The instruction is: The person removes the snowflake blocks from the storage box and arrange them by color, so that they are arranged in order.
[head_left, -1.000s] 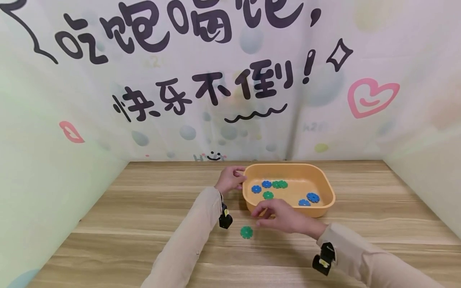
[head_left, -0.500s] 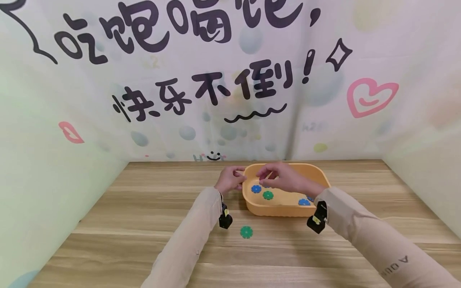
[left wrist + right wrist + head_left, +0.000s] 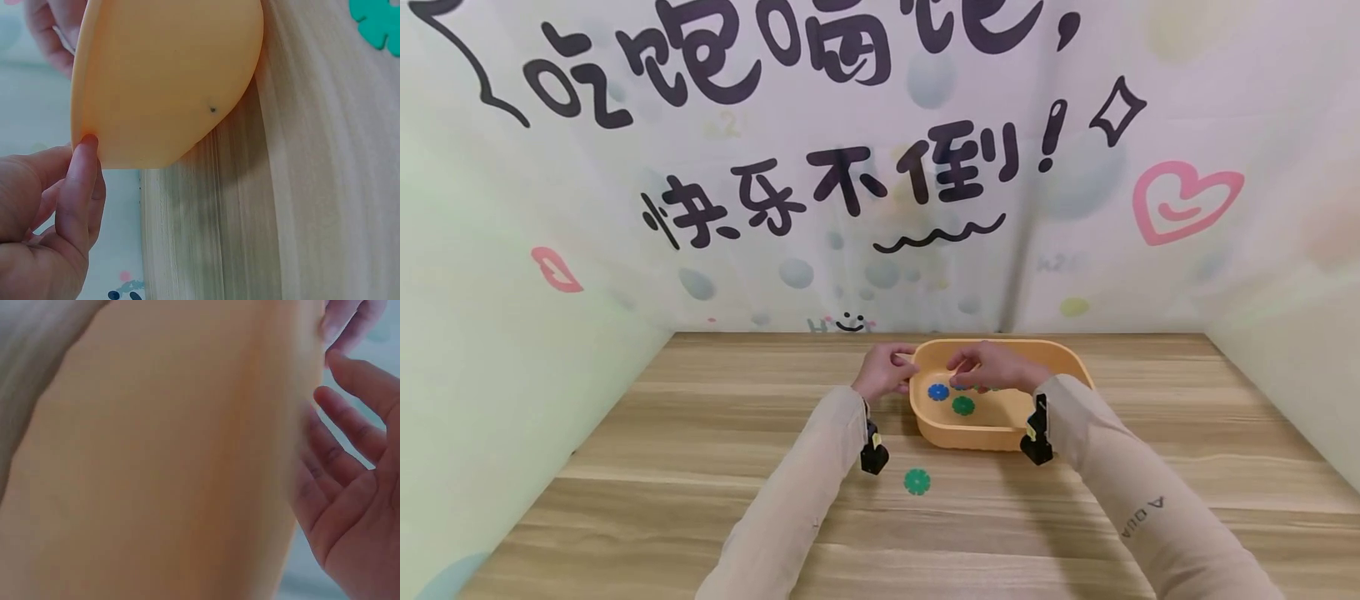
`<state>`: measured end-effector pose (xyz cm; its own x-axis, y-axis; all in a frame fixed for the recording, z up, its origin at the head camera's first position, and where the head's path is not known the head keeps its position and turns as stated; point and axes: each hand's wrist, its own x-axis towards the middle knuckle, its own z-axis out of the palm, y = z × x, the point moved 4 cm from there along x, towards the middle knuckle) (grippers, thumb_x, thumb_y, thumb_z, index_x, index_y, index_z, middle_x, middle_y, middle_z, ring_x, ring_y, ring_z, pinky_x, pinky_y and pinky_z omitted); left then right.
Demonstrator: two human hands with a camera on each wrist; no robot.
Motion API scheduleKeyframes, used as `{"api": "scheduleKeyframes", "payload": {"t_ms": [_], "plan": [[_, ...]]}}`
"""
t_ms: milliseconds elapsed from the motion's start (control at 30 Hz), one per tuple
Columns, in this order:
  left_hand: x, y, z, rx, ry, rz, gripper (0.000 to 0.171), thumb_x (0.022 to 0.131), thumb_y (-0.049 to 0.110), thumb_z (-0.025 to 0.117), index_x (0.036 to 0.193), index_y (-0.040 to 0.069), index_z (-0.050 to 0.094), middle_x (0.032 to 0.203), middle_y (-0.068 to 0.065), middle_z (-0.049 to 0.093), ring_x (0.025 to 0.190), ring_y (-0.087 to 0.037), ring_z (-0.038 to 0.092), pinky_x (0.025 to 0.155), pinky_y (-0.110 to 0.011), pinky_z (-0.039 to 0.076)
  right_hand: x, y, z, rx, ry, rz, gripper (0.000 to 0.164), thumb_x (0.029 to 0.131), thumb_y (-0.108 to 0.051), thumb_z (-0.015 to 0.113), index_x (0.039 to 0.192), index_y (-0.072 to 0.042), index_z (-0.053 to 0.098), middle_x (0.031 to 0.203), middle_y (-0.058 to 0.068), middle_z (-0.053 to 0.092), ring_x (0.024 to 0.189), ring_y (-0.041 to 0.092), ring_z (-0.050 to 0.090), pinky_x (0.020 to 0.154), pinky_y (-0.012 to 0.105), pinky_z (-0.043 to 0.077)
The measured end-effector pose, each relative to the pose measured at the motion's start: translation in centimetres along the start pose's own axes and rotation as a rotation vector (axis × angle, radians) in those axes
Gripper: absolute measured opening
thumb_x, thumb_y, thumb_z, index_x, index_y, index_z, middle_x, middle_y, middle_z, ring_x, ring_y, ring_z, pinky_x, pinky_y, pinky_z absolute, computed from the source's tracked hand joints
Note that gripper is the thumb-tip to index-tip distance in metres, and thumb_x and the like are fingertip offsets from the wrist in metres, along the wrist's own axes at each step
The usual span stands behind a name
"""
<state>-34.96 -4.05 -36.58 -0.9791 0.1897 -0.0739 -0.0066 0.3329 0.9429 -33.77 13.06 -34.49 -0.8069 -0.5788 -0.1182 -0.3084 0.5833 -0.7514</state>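
Fingers of the left hand (image 3: 883, 372) pinch the tub (image 3: 973, 439) at left; the right hand (image 3: 996, 367) hangs relaxed. The near disc (image 3: 917, 482) looks light, stiff: pinch its edge.

The basin (image 3: 973, 437) is light orange, its discs (image 3: 937, 392) blue and green, the table (image 3: 685, 442) brown-streaked, the sleeves (image 3: 801, 475) beige.

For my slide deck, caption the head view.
Left hand grips the orange tub, right hand over it, green disc on the table.
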Motion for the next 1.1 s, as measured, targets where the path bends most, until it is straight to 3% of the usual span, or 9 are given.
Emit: {"api": "scheduleKeyframes", "payload": {"t_ms": [200, 433, 600, 1100], "plan": [[0.1, -0.1, 0.1, -0.001, 0.0, -0.003, 0.037, 0.082, -0.002, 0.059, 0.118, -0.002, 0.053, 0.083, -0.013, 0.058, 0.078, -0.033, 0.061, 0.068, -0.041, 0.054, 0.4, 2.1, 0.5, 0.094, 0.033, 0.077, 0.032, 0.087, -0.013, 0.057, 0.11, 0.008, 0.052, 0.096, 0.019, 0.058, 0.082, 0.026, 0.056, 0.07, 0.037, 0.053], [0.1, -0.2, 0.1, 0.0, 0.001, -0.001, 0.036, 0.082, -0.002, 0.059, 0.118, -0.001, 0.054, 0.083, -0.014, 0.058, 0.079, -0.034, 0.061, 0.067, -0.04, 0.054, 0.6, 3.7, 1.0, 0.083, 0.094, 0.149, 0.03, 0.084, -0.014, 0.061, 0.107, 0.006, 0.057, 0.081, 0.007, 0.059, 0.068, 0.018, 0.056, 0.063, 0.031, 0.054], [0.2, -0.2, 0.1, 0.011, 0.006, 0.012, 0.036, 0.081, -0.002, 0.059, 0.117, -0.002, 0.054, 0.084, -0.015, 0.06, 0.08, -0.035, 0.061, 0.064, -0.038, 0.055, 0.5, 3.7, 1.3, 0.078, 0.072, 0.145, 0.029, 0.084, -0.011, 0.06, 0.106, 0.007, 0.057, 0.082, 0.007, 0.058, 0.063, 0.016, 0.054, 0.062, 0.032, 0.054], [0.0, 0.0, 0.1, 0.025, 0.007, 0.008, 0.036, 0.082, -0.001, 0.06, 0.118, -0.001, 0.054, 0.083, -0.014, 0.058, 0.076, -0.032, 0.062, 0.066, -0.038, 0.054, 0.6, 4.0, 1.8, 0.038, 0.02, 0.098, 0.029, 0.078, 0.0, 0.064, 0.103, 0.011, 0.056, 0.075, 0.005, 0.055, 0.062, 0.009, 0.048, 0.056, 0.02, 0.048]]}}
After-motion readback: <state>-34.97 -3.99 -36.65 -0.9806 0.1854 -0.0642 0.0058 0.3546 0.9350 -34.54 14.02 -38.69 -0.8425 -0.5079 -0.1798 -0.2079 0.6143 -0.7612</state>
